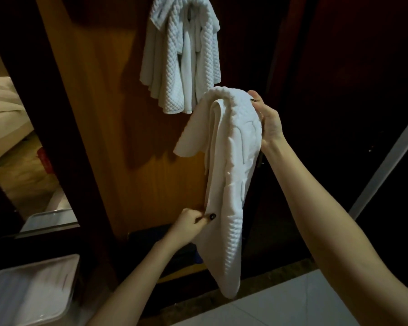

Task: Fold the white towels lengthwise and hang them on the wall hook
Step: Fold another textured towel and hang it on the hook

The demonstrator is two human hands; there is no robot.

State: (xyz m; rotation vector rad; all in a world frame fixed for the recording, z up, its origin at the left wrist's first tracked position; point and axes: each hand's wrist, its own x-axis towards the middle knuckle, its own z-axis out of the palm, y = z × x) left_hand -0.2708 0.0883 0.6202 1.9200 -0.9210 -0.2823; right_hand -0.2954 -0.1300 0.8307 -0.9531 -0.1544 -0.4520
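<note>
A white textured towel [229, 175] hangs folded and draped over my right hand [267, 121], which grips its top fold at chest height. My left hand [193, 223] pinches the towel's left edge lower down, thumb on the cloth. Above and to the left, several white waffle towels [181, 55] hang bunched against the orange wooden panel [104, 128]. The hook itself is hidden under them.
A dark wooden door frame [33, 97] stands left of the panel, with a bed [3, 109] beyond it. A white lidded bin [31, 290] sits at the bottom left. Pale floor tiles [292, 304] lie below, and a dark wall fills the right.
</note>
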